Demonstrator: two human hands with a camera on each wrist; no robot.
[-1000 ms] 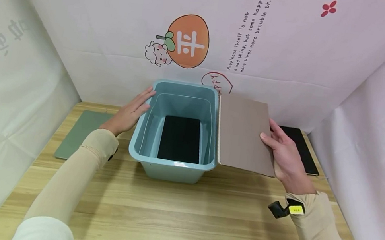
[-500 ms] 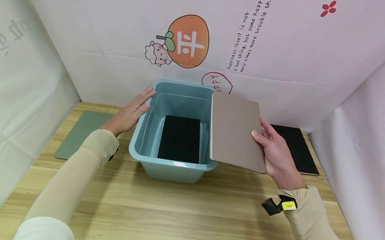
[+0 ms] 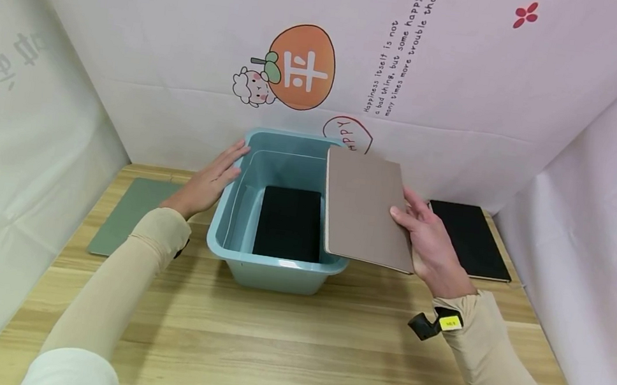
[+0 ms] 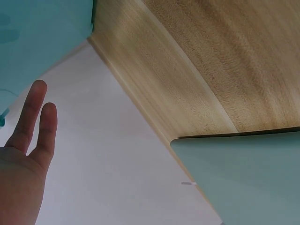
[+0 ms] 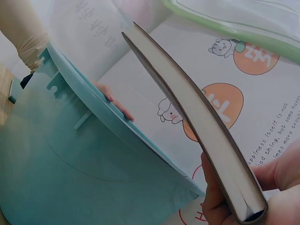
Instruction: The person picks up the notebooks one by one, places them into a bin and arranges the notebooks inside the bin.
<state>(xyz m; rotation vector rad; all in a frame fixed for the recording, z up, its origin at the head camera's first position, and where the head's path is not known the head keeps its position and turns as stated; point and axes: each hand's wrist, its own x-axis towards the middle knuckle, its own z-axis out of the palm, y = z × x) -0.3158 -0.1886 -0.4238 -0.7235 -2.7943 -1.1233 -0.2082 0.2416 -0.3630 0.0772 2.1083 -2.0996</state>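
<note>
My right hand (image 3: 433, 249) grips a taupe notebook (image 3: 370, 210) by its right edge, thumb on top and fingers beneath. The notebook is tilted, its left part above the right rim of a blue-green plastic bin (image 3: 275, 275). In the right wrist view the page block of the notebook (image 5: 201, 122) shows between its covers, above the bin (image 5: 84, 164). My left hand (image 3: 208, 183) rests with extended fingers on the bin's left rim. On the bin's floor lies a black notebook (image 3: 289, 223). The left wrist view shows the left hand's (image 4: 28, 154) fingers straight beside the bin (image 4: 42, 42).
A green notebook (image 3: 128, 218) lies on the wooden table (image 3: 277, 349) left of the bin, partly behind the left forearm. Another black notebook (image 3: 470, 241) lies at the table's right back. A printed white cloth (image 3: 444, 74) hangs behind the bin, with plain cloth at both sides.
My right hand has carried the taupe notebook leftward, from beside the bin's right rim to over it. The left hand and the bin have stayed in place.
</note>
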